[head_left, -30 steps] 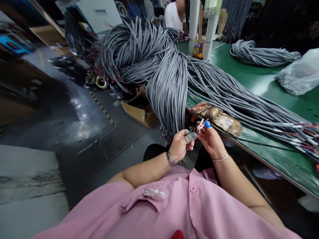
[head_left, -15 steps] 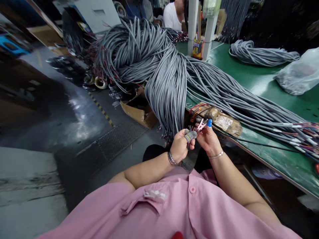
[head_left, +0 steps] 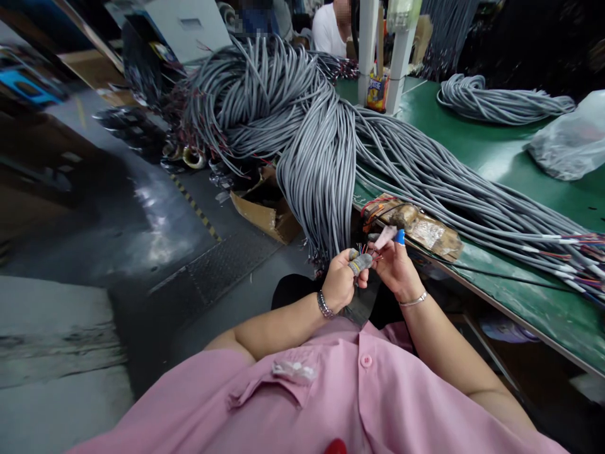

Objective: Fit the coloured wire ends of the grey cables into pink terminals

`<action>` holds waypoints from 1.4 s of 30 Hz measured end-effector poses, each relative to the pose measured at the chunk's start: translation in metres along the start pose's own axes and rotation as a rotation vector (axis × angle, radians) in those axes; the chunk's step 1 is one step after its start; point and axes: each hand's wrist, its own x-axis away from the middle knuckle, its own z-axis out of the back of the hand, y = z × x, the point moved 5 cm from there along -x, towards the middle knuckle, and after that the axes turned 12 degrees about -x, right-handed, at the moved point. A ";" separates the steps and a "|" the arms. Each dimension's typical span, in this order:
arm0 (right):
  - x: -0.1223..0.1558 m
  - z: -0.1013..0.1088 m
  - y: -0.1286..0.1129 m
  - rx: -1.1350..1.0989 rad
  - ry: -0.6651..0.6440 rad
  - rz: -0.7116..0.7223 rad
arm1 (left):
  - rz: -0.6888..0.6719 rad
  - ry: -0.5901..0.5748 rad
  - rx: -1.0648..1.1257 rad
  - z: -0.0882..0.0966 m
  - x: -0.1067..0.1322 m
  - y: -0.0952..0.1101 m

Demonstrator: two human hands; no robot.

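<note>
My left hand [head_left: 341,279] is closed around the end of a grey cable [head_left: 361,261], with thin coloured wires [head_left: 363,248] sticking up from its stripped tip. My right hand [head_left: 396,266] is right beside it, fingers pinched at those wires; one finger wears a blue cap and another a pale cover. Both hands hover just off the near edge of the green table [head_left: 496,157], below a big bundle of grey cables [head_left: 321,164] that drapes over that edge.
A brown taped block [head_left: 416,224] lies on the table edge beside my hands. More grey cable coils [head_left: 496,104] and a clear plastic bag [head_left: 567,142] sit farther back. A cardboard box [head_left: 265,211] stands on the floor. A person in white [head_left: 331,28] sits behind white posts [head_left: 367,44].
My right hand's fingers have shifted slightly at the wire tips, the covered finger lifting a little. My left hand keeps its hold on the cable end.
</note>
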 end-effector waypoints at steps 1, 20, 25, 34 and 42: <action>0.004 0.001 0.001 0.053 -0.019 -0.040 | -0.004 0.003 -0.017 0.002 0.001 -0.002; 0.044 -0.013 -0.019 1.002 -0.200 0.373 | 0.047 -0.214 -0.351 0.012 0.002 -0.011; 0.046 0.006 -0.003 0.672 -0.087 0.198 | 0.038 -0.115 -0.185 0.011 0.004 -0.009; 0.041 -0.011 -0.005 0.597 -0.102 0.210 | -0.004 -0.304 -0.304 0.010 0.001 0.002; 0.029 -0.009 -0.007 0.684 -0.066 0.206 | -0.068 -0.183 -0.283 0.021 0.001 -0.001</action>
